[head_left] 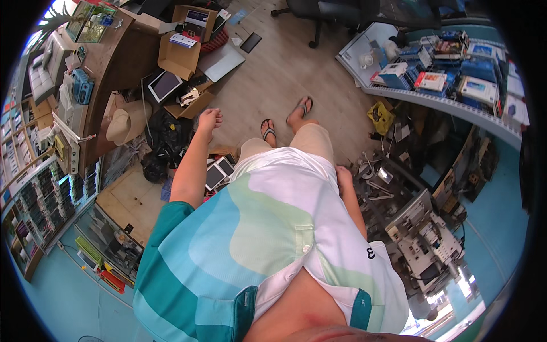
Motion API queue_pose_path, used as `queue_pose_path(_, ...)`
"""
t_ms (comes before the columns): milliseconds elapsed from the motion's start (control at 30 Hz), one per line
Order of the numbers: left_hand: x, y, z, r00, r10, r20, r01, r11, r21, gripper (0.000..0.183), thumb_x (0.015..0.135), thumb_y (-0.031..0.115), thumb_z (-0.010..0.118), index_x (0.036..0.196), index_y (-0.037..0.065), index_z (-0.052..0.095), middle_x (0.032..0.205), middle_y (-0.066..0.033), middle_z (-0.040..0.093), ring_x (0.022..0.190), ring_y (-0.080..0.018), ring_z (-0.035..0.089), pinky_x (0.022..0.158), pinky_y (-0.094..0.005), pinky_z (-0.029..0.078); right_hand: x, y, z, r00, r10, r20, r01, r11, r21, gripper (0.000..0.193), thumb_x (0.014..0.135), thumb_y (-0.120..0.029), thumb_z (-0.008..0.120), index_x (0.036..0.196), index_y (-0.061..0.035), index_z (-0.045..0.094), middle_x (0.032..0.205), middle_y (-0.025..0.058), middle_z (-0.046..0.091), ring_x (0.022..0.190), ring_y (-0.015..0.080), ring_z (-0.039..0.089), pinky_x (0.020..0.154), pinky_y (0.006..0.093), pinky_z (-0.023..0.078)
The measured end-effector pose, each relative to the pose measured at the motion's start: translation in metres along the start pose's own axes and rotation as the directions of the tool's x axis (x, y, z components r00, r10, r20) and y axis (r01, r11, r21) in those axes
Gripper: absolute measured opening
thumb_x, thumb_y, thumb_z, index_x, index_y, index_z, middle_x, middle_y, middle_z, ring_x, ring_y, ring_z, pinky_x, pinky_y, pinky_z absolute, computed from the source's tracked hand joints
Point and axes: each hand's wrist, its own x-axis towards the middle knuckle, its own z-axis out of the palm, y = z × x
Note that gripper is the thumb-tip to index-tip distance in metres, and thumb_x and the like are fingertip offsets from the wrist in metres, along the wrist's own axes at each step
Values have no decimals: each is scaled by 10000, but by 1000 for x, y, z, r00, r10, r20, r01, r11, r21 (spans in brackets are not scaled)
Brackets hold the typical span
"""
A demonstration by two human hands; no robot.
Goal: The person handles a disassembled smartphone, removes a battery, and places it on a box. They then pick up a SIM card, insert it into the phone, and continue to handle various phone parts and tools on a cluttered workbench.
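I look straight down my own body, in a white, green and teal shirt and beige shorts, with flip-flops on a wooden floor. My left hand (pixel 208 119) hangs out to my left with fingers loosely curled, holding nothing, above open cardboard boxes (pixel 181 57) and a tablet (pixel 164 85). Down at my side, my right hand (pixel 344 175) rests against my shorts with its fingers partly hidden, next to a heap of metal parts (pixel 376 182). Neither hand touches any object.
A wooden counter (pixel 108 57) stands at the left, with a straw hat (pixel 126 124) and black bags (pixel 165 137) below it. Shelves of boxed goods (pixel 450 74) run along the right. Dismantled machines (pixel 427 239) sit at lower right. An office chair (pixel 325 17) stands at the top.
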Motion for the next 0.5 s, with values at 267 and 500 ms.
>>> queue_pose_path(267, 20, 34, 45, 982, -183, -44, 182, 983, -26, 221, 1028, 303, 617, 1048, 84, 638, 871, -24, 637, 718, -152, 607, 641, -338, 506, 68, -303, -4, 948, -318, -19, 316, 931, 183, 206, 1005, -250, 690, 1066, -56, 718, 784, -19, 613, 678, 84, 569, 604, 261, 485)
queue_pose_path(500, 26, 34, 88, 942, -326, -81, 286, 906, -313, 198, 993, 274, 670, 911, 93, 670, 777, -45, 640, 589, -162, 558, 510, -323, 444, -74, -669, 1, 318, -800, 509, 569, 590, 572, 365, 985, -149, 640, 1299, 38, 649, 759, -25, 576, 665, 53, 513, 608, 234, 440)
